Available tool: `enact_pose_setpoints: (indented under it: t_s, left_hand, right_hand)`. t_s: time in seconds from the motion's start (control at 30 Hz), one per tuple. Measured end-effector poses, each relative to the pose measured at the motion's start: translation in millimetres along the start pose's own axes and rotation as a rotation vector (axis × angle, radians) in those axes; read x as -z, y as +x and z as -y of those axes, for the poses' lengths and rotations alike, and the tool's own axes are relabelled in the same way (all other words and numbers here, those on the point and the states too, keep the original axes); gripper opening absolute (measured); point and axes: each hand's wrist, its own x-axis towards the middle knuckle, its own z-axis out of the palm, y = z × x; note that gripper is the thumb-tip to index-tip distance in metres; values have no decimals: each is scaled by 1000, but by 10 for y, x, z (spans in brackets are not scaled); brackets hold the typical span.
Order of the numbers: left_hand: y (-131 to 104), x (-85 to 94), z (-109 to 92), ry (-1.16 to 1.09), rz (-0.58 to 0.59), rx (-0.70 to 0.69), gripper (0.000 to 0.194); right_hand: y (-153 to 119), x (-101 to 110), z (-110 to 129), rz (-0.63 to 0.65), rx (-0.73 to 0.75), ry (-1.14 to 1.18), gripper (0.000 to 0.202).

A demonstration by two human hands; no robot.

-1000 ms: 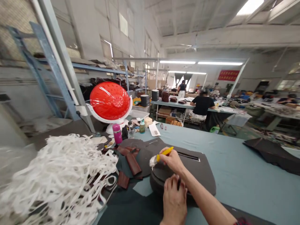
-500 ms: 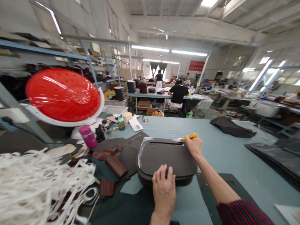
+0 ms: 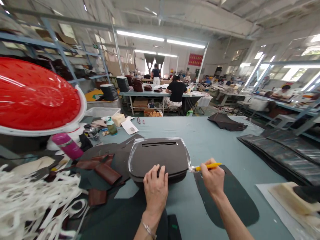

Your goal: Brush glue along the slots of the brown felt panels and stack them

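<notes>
A stack of dark rounded panels (image 3: pixel 160 156) with a slot near its far edge lies on the blue-green table (image 3: pixel 197 133). White paste lines its left, far and right edges. My left hand (image 3: pixel 156 186) rests on the near edge of the top panel, fingers spread and holding nothing. In my right hand (image 3: pixel 213 176) is a yellow-handled brush (image 3: pixel 208 166), gripped between thumb and fingers. Its whitened bristles touch the stack's right edge near the front corner. A single dark panel (image 3: pixel 227 200) lies flat under and beside my right forearm.
Brown leather pieces (image 3: pixel 107 170) and white strips (image 3: pixel 37 203) lie at the left, with a purple bottle (image 3: pixel 67 146) and a green bottle (image 3: pixel 111 126) behind. Dark sheets (image 3: pixel 280 160) are stacked at the right. A seated person (image 3: pixel 176 90) is at a farther table.
My right hand and the brush have moved from the far edge round to the right edge. White paste now shows along that edge. The view has turned to the right.
</notes>
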Motion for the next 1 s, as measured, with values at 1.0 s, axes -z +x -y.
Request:
enact_pose_setpoints:
  t_s: [1.0]
  left_hand:
    - [518, 345, 486, 323, 172, 7, 31]
  right_hand:
    - [50, -1597, 1464, 373, 219, 484, 25]
